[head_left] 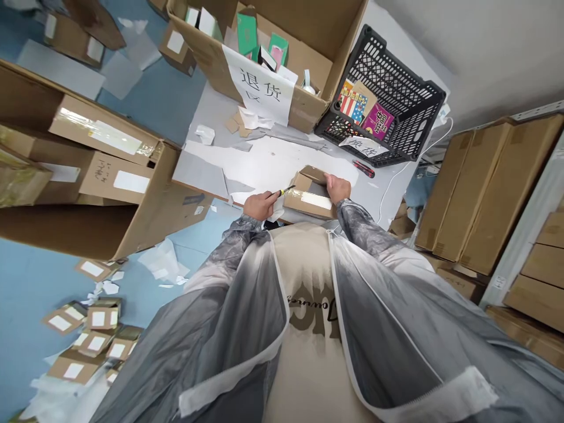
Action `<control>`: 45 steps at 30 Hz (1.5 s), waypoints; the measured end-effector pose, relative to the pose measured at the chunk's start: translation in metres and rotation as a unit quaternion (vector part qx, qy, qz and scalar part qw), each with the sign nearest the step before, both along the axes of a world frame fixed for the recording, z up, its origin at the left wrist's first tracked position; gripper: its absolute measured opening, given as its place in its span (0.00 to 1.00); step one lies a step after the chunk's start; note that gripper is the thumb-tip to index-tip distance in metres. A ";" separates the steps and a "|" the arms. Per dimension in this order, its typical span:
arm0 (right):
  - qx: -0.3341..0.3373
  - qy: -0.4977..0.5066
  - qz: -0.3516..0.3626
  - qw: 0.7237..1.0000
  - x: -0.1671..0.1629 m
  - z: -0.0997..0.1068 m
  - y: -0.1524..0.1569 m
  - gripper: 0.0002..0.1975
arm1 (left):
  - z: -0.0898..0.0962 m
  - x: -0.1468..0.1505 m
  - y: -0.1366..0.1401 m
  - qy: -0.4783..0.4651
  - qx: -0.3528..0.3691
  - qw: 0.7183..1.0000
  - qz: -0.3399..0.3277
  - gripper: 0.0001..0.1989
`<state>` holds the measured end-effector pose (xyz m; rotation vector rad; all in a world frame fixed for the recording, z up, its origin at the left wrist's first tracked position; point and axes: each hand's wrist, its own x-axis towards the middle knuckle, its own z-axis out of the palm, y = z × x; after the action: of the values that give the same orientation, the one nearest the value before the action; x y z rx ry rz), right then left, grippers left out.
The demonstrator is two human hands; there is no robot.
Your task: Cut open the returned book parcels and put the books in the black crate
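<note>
A small cardboard box [304, 202] with a white label rests at the table's front edge, close to my body. Its top flap stands partly raised, and something grey shows inside. My left hand [259, 206] is closed around a yellow and black box cutter [283, 192], whose tip reaches the box's left side. On the box's right side, my right hand [338, 188] grips the cardboard at the edge, thumb on top. Beyond my right hand, a red and black utility knife [363, 169] lies on the table.
Behind the work spot stand a large carton [198, 50] of small boxes and a black plastic crate [396, 100] with booklets. Another big carton [154, 205] full of parcels is at left. Small boxes [94, 341] and paper scraps litter the blue floor; shelved cartons [489, 194] stand right.
</note>
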<state>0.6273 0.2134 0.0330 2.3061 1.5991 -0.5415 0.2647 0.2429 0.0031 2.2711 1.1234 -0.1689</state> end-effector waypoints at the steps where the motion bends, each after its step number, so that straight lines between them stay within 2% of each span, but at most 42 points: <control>1: -0.003 0.003 -0.003 1.000 0.002 0.001 0.002 0.33 | -0.002 -0.001 -0.001 0.001 0.004 1.000 -0.007 0.32; 7: -0.014 0.058 -0.009 0.998 0.009 0.011 0.010 0.29 | -0.009 -0.004 -0.004 -0.003 -0.004 1.000 -0.025 0.31; 10: 0.043 0.083 0.015 0.996 -0.001 0.018 0.003 0.26 | -0.004 0.003 0.004 -0.015 -0.017 1.000 -0.013 0.30; 13: 0.093 0.030 0.063 0.993 -0.028 0.023 -0.017 0.26 | 0.002 0.012 0.016 -0.018 -0.027 0.999 -0.016 0.28; 17: 0.035 0.033 0.169 0.984 -0.076 0.021 -0.047 0.27 | 0.004 0.018 0.026 -0.023 -0.050 0.998 -0.036 0.23; 19: 0.017 0.041 0.188 0.981 -0.095 0.020 -0.059 0.27 | 0.003 0.018 0.027 -0.022 -0.060 0.998 -0.026 0.22; 23: 0.006 0.024 0.167 0.986 -0.117 0.019 -0.079 0.40 | -0.002 0.013 0.022 -0.030 -0.071 0.997 0.007 0.22; 27: 0.002 0.012 0.149 0.989 -0.123 0.021 -0.085 0.35 | -0.013 0.002 0.019 -0.051 -0.110 0.992 0.038 0.21; 31: -0.003 0.006 0.116 0.993 -0.126 0.020 -0.081 0.29 | -0.024 -0.014 0.016 -0.119 -0.160 0.978 0.060 0.21; 35: -0.005 0.010 0.098 0.995 -0.128 0.018 -0.078 0.30 | -0.028 -0.029 0.009 -0.126 -0.179 0.976 -0.001 0.20; 38: 0.006 0.022 0.104 0.994 -0.128 0.018 -0.075 0.30 | -0.026 -0.034 0.003 -0.091 -0.149 0.984 -0.032 0.19; 41: 0.004 0.040 0.103 0.994 -0.126 0.021 -0.070 0.30 | -0.024 -0.034 -0.002 -0.065 -0.133 0.989 0.015 0.17; 45: -0.039 0.053 0.098 0.993 -0.115 0.026 -0.070 0.34 | -0.022 -0.034 -0.004 -0.076 -0.162 0.982 0.059 0.15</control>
<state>0.5120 0.1434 0.0590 2.0663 1.7939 -0.6748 0.2307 0.2389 -0.0188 1.8911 1.0627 -0.1191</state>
